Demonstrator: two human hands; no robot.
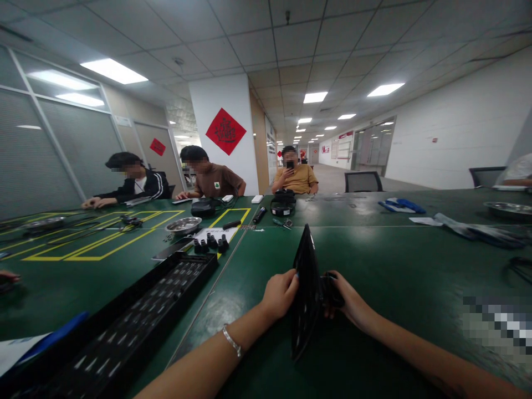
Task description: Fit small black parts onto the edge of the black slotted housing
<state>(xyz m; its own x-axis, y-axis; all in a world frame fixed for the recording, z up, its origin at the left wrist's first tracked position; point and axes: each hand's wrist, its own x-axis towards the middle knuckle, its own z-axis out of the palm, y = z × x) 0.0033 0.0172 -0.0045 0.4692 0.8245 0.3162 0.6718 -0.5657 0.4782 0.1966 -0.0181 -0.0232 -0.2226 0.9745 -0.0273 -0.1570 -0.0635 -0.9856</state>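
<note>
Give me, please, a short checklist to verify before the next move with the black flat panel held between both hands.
1. Left hand on the black flat plastic panel: ok, fingers at its edge.
2. Right hand on the panel's other side: ok, curled around a small dark part.
3. Panel standing on edge: ok, slightly tilted.
4. Lower edge resting on the green table: cannot tell.
5. Long black slotted tray apart from the panel: ok.
6. Firmness of each grip: cannot tell.
</note>
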